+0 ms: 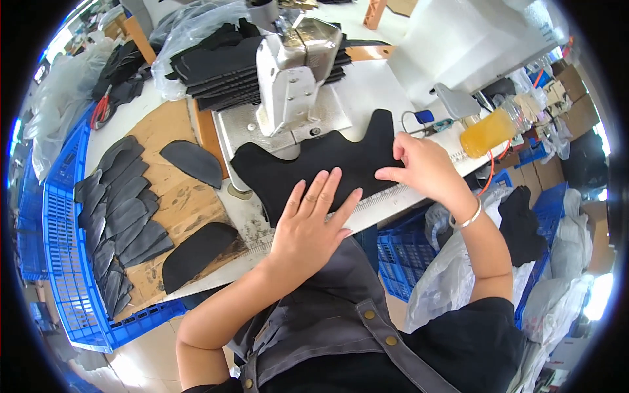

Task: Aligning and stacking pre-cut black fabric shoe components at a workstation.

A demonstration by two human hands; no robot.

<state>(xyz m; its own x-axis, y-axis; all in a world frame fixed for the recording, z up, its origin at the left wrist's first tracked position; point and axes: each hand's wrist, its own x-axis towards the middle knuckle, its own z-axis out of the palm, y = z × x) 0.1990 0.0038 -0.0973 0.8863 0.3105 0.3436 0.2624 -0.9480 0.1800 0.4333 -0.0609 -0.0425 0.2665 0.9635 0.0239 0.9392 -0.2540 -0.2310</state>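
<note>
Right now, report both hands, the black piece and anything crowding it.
Left fingers spread on black piece. Right fingers curled at its right end, grip unclear. Piece lies flat, notched side toward machine head, which stands close.

My white worktable directly supports a metal machine, the black panel I touch, and a tan board (dark-marked).

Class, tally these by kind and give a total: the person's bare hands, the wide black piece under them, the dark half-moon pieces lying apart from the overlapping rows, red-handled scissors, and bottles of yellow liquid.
Left hand and right hand: 2
Wide black piece: 1
Half-moon pieces: 2
Red-handled scissors: 1
Yellow bottle: 1
Total: 7
</note>
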